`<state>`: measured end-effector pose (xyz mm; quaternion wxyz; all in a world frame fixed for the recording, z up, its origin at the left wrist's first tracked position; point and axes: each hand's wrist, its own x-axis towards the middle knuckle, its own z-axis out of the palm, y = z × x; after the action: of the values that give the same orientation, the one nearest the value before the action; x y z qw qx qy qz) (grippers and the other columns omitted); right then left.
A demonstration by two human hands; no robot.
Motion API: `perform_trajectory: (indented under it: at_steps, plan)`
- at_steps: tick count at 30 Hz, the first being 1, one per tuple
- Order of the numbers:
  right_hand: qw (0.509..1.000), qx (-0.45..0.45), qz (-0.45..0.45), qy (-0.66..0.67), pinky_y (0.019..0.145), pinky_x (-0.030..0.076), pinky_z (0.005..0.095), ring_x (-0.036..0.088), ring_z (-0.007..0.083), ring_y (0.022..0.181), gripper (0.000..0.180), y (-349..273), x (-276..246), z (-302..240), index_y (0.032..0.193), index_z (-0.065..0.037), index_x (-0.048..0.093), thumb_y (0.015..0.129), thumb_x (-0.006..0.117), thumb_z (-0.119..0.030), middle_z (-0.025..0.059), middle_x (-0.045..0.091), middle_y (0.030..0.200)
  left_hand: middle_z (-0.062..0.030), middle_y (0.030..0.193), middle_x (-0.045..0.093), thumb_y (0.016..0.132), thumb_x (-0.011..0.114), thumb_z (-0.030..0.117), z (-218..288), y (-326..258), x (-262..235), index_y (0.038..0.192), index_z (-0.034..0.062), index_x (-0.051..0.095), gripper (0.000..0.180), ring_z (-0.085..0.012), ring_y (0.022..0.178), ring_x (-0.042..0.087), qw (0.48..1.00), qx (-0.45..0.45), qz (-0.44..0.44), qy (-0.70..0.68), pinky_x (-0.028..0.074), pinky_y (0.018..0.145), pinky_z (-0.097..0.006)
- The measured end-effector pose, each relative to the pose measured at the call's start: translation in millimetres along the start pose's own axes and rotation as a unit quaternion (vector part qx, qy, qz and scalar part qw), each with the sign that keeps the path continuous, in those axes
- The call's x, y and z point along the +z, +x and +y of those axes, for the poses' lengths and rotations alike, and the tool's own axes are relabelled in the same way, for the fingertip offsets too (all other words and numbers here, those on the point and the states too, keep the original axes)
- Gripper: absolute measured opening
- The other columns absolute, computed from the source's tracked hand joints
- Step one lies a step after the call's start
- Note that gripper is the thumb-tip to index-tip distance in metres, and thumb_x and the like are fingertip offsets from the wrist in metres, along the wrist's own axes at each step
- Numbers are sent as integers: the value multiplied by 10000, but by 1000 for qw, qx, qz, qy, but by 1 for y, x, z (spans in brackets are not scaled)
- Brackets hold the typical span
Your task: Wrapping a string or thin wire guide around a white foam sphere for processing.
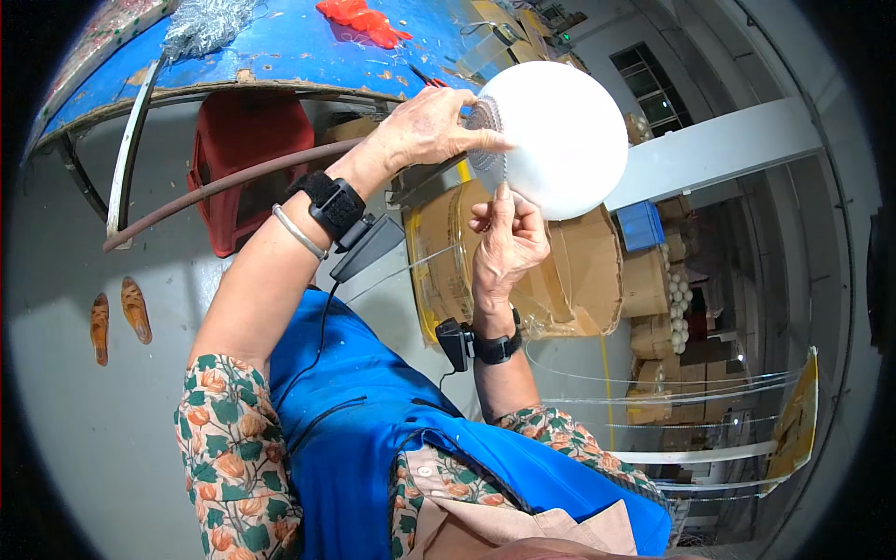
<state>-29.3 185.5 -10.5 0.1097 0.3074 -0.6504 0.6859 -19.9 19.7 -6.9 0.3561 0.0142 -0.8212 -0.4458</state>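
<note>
Blue apron cloth (373, 439) over a floral sleeve (233, 448) fills the near edge of the view, and both forearms rise from it toward a white ball (560, 140), the landmark for everything else. That white ball is held up in the air, in front of the blue table (280, 47) and above an open cardboard box (569, 271).

On the near-left face of the ball sits a patch of silvery glitter strand (485, 140). The left hand (425, 131) lies against this side of the ball, its fingers (481, 140) stretched out and pressed flat on the glitter patch, thumb alongside. The right hand (509, 247) comes up beneath the ball; its fingers (499, 201) are pinched together on the thin strand where it meets the ball's lower edge.

Each wrist wears a black strap: the left one (336, 205) carries a dark box with a cable, the right one (485, 345) a smaller device.

Left of the ball, a red stool (238, 159) stands under the table. Above the ball, on the table, lie red pieces (364, 19) and a heap of silver tinsel (201, 28). Far left of the ball, a pair of brown shoes (117, 313) rests on the grey floor (93, 420).
</note>
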Motion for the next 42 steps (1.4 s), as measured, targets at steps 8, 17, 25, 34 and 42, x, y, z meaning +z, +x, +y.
perform_trajectory:
  at_steps: [8,17,25,34,42]
  plan:
    - [992,64,-106,-22,449,415,186,504,66,484,139,-8,-10,-15,805,15,557,847,579,-117,47,571,591,-185,775,598,646,593,672,-13,6,-3,886,-42,598,753,-267,756,595,989,-76,24,-124,468,661,-353]
    - [998,-14,-55,-4,476,454,189,532,65,500,149,-3,-10,-5,792,13,555,847,579,-124,58,589,599,-44,625,522,780,551,550,-16,6,4,957,-40,571,616,-101,546,487,993,-62,59,-81,410,495,-246]
    - [999,-13,-36,-9,463,460,203,529,87,482,165,1,-7,2,794,29,559,837,590,-128,81,590,602,-73,556,533,771,529,589,-11,4,11,871,-35,541,632,-134,512,528,991,-76,103,-43,422,468,-277]
    - [999,-17,-33,10,452,452,200,523,85,475,181,4,-2,2,775,33,559,836,594,-135,80,588,594,-80,635,538,796,423,640,-4,3,9,913,-20,561,685,-145,522,521,990,-75,78,-87,432,474,-296]
    - [1000,12,-24,1,455,431,182,518,66,481,185,4,-2,1,741,13,541,850,577,-133,51,573,585,-173,772,618,648,541,715,5,0,-4,937,-37,607,809,-253,795,608,993,-81,-31,-86,472,715,-371]
